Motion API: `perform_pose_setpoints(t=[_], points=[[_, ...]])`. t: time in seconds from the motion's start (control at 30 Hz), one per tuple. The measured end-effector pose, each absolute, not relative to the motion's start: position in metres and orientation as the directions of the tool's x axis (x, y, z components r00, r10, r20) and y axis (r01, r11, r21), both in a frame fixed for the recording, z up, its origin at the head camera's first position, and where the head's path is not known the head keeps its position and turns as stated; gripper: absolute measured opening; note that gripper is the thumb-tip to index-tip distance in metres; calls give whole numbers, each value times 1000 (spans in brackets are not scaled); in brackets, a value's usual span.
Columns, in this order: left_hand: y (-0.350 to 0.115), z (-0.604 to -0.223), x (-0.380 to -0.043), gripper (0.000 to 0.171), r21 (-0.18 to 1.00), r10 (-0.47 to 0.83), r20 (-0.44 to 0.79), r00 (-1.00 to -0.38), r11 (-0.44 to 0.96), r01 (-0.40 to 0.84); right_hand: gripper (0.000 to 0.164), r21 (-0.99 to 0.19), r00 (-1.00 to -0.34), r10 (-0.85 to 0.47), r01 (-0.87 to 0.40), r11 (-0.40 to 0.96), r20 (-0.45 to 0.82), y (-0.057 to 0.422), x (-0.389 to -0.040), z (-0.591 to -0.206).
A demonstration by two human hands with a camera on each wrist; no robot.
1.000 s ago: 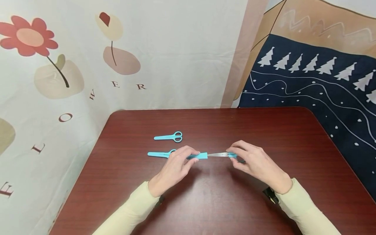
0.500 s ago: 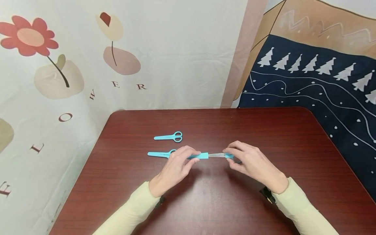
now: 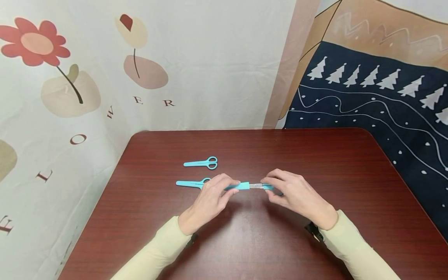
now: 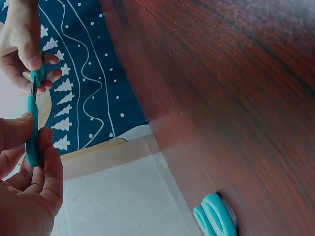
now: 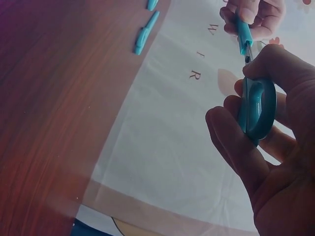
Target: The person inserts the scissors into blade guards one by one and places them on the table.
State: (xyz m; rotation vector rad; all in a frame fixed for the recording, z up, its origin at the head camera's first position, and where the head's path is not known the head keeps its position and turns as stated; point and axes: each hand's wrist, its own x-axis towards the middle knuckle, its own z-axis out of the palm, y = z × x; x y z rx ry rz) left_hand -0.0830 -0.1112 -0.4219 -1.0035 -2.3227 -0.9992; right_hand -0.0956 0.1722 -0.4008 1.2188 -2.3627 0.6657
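Note:
My left hand point(image 3: 210, 198) pinches a turquoise blade cover point(image 3: 242, 186) between thumb and fingers. Opposite it, my right hand point(image 3: 295, 194) grips a pair of scissors by its turquoise handle point(image 5: 258, 108). The silver blades point(image 3: 256, 186) run into the open end of the cover, and a short stretch of metal shows between cover and handle. In the left wrist view the cover point(image 4: 32, 132) lies between thumb and fingertips, in line with the scissors. Part of the handle is hidden by the right fingers in the head view.
One pair of covered turquoise scissors point(image 3: 200, 163) lies on the brown table point(image 3: 266, 241) beyond the left hand. A second covered pair point(image 3: 187, 183) lies closer, its handle partly behind that hand. A printed flower curtain point(image 3: 217, 66) and a dark tree-patterned cloth point(image 3: 367, 101) hang behind the table.
My right hand has moved left with the scissors, so the blades sit deeper in the cover and less metal shows. The left hand has stayed almost still.

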Motion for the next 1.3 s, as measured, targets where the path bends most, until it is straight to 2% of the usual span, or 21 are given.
perform_pose_setpoints(t=[0.7,0.93,1.3], points=[[-110,-424,-83,17,429,469,607,-642,486,761,25,-237,-553,-641,-824,514,533,163,-95,-403],[-110,-425,-83,18,427,468,610,-639,485,763,24,-235,-537,-647,-835,497,541,160,-96,-403],[-110,-423,-83,21,420,473,610,-636,488,765,24,-226,-559,-649,-820,526,517,157,-95,-401]])
